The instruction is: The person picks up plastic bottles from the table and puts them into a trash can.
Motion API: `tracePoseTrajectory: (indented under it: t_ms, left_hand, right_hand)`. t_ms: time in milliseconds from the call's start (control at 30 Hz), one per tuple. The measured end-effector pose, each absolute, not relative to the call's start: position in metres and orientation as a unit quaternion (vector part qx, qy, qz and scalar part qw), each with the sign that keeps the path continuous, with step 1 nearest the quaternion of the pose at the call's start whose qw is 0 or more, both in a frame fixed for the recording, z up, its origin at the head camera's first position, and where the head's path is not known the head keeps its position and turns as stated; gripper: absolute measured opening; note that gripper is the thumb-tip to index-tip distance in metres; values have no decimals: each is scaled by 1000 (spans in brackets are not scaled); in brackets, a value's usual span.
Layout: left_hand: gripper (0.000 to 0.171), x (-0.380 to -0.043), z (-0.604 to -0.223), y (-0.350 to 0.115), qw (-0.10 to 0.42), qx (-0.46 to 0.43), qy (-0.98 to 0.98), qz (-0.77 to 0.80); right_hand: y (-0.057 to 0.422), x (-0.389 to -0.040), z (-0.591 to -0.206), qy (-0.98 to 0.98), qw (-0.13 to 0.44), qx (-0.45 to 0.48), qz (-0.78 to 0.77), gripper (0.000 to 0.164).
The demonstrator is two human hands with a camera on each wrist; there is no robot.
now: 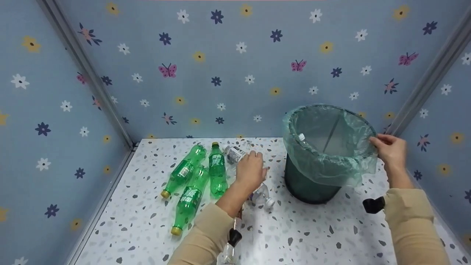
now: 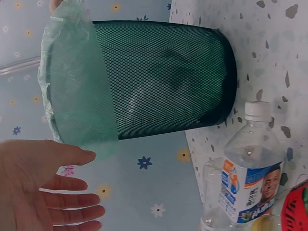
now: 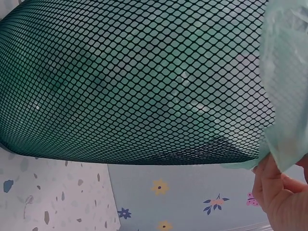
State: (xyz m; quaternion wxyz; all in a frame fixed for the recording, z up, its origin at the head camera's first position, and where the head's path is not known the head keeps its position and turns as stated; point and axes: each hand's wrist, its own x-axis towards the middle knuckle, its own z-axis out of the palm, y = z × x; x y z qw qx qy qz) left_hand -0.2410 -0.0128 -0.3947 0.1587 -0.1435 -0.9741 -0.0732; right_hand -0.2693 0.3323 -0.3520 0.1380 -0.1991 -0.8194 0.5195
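Note:
My right hand pinches the edge of a pale green plastic bin liner at the right side of the rim. The liner is folded over the top of a dark green mesh wastebasket, which stands upright. A white-capped bottle shows inside it, against the left wall. My left hand hovers above clear plastic bottles, left of the basket; in the left wrist view its fingers are extended and hold nothing. Below it, a clear bottle lies on its side, and a labelled bottle lies just behind.
Several green soda bottles with yellow caps lie left of my left hand on the speckled white tabletop. Another clear bottle lies partly under my left sleeve. Flower-patterned panels enclose the table at the back and sides.

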Motion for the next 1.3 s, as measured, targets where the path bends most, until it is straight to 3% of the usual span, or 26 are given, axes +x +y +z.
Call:
tracePoseTrajectory:
  t_ms: [233, 533, 900, 1133, 1300]
  left_hand:
    - [49, -227, -423, -33, 91, -86, -983, -132]
    - [49, -208, -456, -54, 70, -35, -982, -173]
    - [70, -194, -491, -75, -10, 23, -969, -247]
    - [83, -190, -504, -82, -73, 44, -951, -297]
    - [78, -187, -513, -88, -92, 43, -939, -329]
  right_hand:
    - [332, -269, -353, -816, 141, -202, 523, 45]
    - [334, -269, -352, -819, 140, -198, 521, 41]
    - [334, -268, -355, -807, 144, -197, 538, 22]
    - [334, -267, -355, -810, 140, -202, 533, 40]
    - [333, -268, -355, -805, 148, -201, 538, 30]
